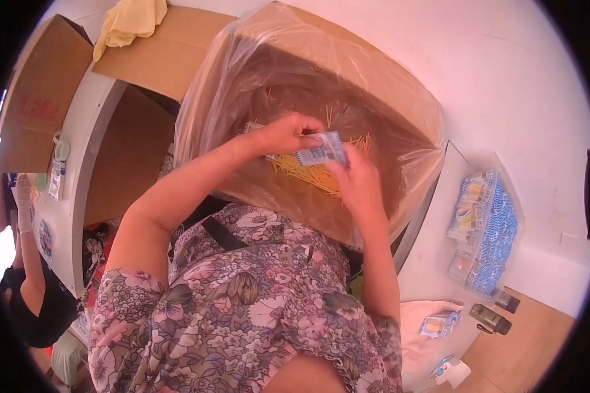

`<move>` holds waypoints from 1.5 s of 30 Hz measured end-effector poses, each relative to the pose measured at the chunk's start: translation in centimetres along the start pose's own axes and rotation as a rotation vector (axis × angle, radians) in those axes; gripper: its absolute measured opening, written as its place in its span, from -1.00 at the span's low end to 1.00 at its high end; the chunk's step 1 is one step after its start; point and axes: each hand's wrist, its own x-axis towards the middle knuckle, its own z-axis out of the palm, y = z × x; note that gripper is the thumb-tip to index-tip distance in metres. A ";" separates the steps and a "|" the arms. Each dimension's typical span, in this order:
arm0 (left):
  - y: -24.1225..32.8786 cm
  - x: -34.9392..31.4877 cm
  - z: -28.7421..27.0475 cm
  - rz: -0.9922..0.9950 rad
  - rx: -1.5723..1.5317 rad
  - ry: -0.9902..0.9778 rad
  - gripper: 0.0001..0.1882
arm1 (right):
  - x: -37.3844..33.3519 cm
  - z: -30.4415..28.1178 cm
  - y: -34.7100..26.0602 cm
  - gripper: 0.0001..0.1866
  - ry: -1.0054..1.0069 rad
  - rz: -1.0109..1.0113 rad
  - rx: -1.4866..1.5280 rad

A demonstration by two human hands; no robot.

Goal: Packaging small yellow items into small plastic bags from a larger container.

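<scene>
Over the open box, a small clear plastic packet with blue print [322, 152] is stretched between my two hands. My left hand [287, 134] pinches its upper left side, thumb lying along the edge. At the packet's right end, my right hand [359, 175] grips with the thumb on top; its other fingers are partly hidden. What the packet contains is too small to make out. Below lies a loose heap of thin yellow sticks [305, 171] on the bottom of the lined cardboard box [367, 65]. Part of another packet [252, 127] shows beside my left wrist.
Clear plastic lining [200, 98] drapes over the box walls. On the right, a clear bin [485, 229] holds many blue packets; two dark bottles [490, 319] stand near it. A pink cloth [410, 331] carries another packet. Far left, a gloved co-worker's hand [23, 196] rests by a white table [98, 150].
</scene>
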 end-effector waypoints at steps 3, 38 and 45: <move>0.0 -0.8 -0.1 0.127 0.062 0.069 -0.88 | 3.0 1.6 0.7 -0.81 -0.115 0.194 0.285; -3.0 -1.0 -2.0 -0.036 0.202 0.359 -0.85 | 3.7 4.5 7.3 -0.90 -0.071 0.656 0.771; -3.6 -0.7 -2.1 -0.022 0.218 0.366 -0.86 | 8.5 4.8 8.5 -0.89 0.116 0.512 1.188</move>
